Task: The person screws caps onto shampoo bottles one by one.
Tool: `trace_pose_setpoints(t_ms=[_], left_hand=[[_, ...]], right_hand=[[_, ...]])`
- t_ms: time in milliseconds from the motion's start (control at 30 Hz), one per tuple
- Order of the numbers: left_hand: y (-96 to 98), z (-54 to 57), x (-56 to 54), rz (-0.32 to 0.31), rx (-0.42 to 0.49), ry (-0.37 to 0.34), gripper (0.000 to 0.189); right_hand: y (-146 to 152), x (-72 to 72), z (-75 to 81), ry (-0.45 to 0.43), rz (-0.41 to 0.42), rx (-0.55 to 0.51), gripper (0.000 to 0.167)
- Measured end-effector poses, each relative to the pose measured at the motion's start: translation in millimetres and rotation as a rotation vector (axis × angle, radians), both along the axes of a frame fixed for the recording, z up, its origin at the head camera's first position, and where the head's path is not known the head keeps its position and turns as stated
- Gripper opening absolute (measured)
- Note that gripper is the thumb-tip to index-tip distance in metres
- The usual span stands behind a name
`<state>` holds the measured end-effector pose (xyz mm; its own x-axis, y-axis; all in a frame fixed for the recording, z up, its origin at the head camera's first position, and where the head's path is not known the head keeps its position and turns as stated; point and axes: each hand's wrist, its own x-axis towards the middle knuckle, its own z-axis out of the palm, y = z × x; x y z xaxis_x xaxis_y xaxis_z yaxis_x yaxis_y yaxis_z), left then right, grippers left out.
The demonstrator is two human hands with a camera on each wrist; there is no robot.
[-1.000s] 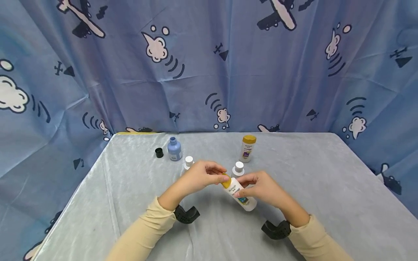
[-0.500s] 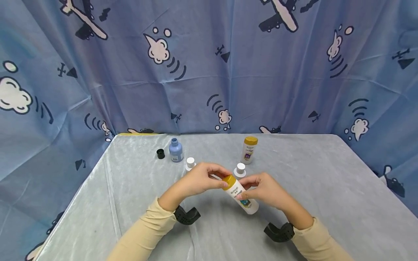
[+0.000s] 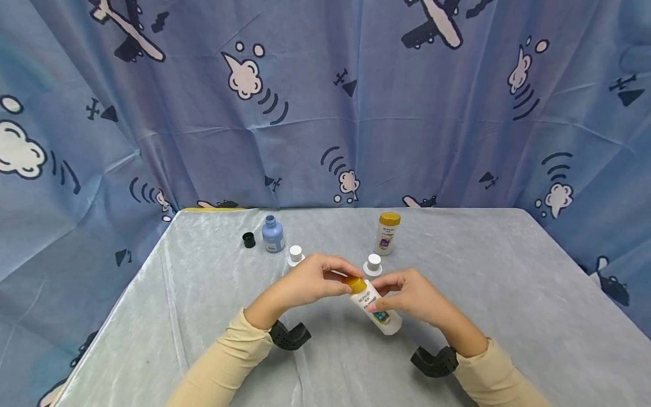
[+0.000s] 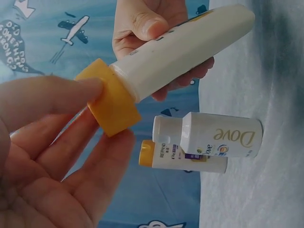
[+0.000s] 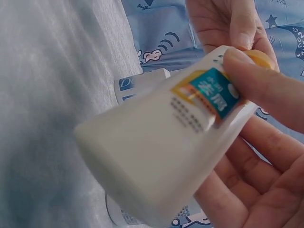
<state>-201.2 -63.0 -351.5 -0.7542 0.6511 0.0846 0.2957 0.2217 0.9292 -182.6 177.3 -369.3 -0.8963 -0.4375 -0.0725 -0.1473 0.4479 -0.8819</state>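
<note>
My right hand (image 3: 411,295) grips a white shampoo bottle (image 3: 385,319) with a teal label, tilted so its top points up and left. My left hand (image 3: 316,277) pinches the bottle's yellow cap (image 3: 357,284) between thumb and fingers. In the left wrist view the yellow cap (image 4: 115,102) sits askew to the bottle's flat sides, and a strip of neck shows below it. Whether the cap is still threaded on I cannot tell. The bottle's base fills the middle of the right wrist view, with the right thumb (image 5: 266,85) pressed near the label.
Behind the hands stand a white-capped Dove bottle (image 3: 373,265) and a yellow-capped shampoo bottle (image 3: 386,234). Another white-capped bottle (image 3: 295,256) is partly hidden by the left hand. Farther left are an uncapped blue bottle (image 3: 273,235) and a black cap (image 3: 248,240).
The yellow cap has turned in my left fingers relative to the bottle. Both hands hold the same things throughout, and the bottle has shifted only slightly.
</note>
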Motion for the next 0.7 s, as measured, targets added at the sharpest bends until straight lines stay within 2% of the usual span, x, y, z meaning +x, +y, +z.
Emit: trace_pose_setpoints(t_ms=[167, 233, 300, 533, 700], left_hand=[[-1.1, 3.7, 1.7, 0.108, 0.041, 0.026, 0.039], [-1.8, 4.0, 1.7, 0.132, 0.043, 0.041, 0.038], [-2.8, 4.1, 1.3, 0.120, 0.029, 0.057, 0.035], [-3.8, 2.8, -1.3, -0.006, -0.014, 0.154, 0.030], [-2.8, 2.3, -0.3, -0.036, -0.025, 0.185, 0.028]], right_hand=[[-0.7, 0.3, 1.6, -0.008, -0.004, -0.015, 0.036], [-0.5, 0.6, 1.8, -0.012, -0.002, -0.018, 0.036], [-0.4, 0.8, 1.9, -0.020, 0.000, -0.018, 0.037], [-0.1, 0.3, 2.0, -0.037, 0.003, -0.027, 0.037], [1.0, 0.4, 1.0, -0.063, 0.005, -0.040, 0.039]])
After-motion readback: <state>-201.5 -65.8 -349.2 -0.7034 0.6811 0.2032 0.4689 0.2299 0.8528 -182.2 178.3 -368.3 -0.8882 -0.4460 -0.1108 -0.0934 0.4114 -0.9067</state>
